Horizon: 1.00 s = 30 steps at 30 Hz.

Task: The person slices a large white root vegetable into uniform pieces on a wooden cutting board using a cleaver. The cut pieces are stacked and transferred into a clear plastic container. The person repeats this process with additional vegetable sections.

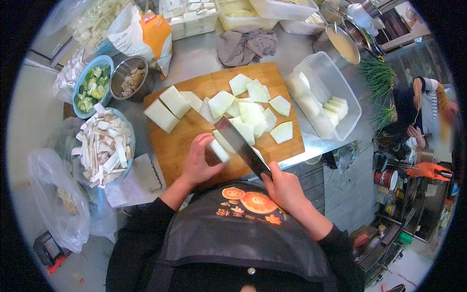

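While the cutting board [170, 151] lies central, the right hand [286, 189] grips a cleaver [239, 143]; the left hand [198, 158] pinches a pale piece [220, 151] at six o'clock. Thick blocks [162, 116] remain unsliced at ten; cut slices [253, 114] lie at two.

Gripped a cleaver [243, 148] by its handle in the right hand [284, 187], slanting the blade over a wooden cutting board [170, 152], and curled the left hand [198, 161] around a pale block [220, 151] just beside the blade. Had thin pale slices [253, 114] spread over the board's middle and right, with two thicker blocks [174, 101] near its far left corner. Saw broccoli [93, 87], brownish pieces [132, 82] and white strips [102, 146] in separate bowls to the left, a crumpled grey cloth [245, 45] beyond, and to the right a clear plastic bin [318, 73] holding pale pieces [335, 109], near a pot [323, 46] of orange-tinted liquid [342, 44].
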### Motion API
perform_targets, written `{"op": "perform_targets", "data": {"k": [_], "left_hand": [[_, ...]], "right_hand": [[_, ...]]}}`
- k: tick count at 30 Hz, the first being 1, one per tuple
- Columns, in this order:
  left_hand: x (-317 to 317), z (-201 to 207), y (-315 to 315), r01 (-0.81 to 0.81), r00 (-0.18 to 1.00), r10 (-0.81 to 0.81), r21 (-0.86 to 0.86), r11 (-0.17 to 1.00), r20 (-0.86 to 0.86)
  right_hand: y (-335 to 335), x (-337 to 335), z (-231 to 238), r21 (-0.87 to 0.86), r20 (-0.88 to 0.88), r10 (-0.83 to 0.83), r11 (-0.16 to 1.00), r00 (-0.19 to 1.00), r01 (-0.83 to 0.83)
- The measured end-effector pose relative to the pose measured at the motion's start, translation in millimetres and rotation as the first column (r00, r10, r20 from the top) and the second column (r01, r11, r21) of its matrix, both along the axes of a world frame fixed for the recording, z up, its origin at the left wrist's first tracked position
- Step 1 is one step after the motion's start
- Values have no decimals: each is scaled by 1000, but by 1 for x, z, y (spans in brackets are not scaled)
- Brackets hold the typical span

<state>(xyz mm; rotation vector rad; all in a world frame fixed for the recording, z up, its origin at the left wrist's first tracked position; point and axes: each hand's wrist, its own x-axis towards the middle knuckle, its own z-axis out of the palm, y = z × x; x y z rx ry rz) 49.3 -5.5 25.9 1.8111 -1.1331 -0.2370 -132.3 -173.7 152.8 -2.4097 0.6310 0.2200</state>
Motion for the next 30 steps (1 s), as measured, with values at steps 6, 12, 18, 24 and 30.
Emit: {"op": "perform_targets", "data": {"k": [6, 12, 18, 24, 30], "left_hand": [[-29, 5, -6, -226, 974, 226, -22, 974, 20], [-30, 0, -5, -271, 960, 256, -138, 953, -114], [-36, -8, -11, -340, 934, 310, -180, 923, -175], [-35, -10, -11, -349, 936, 335, -176, 920, -104], [-34, -11, -9, -316, 949, 312, -140, 938, -49]], "right_hand": [[4, 8, 5, -17, -52, 26, 999, 998, -27], [5, 8, 8, -33, -39, 44, 998, 998, -45], [5, 7, 7, -73, -9, 90, 993, 996, -91], [7, 8, 13, -75, 3, 101, 992, 995, -100], [8, 9, 18, -84, -44, 129, 988, 991, -133]]}}
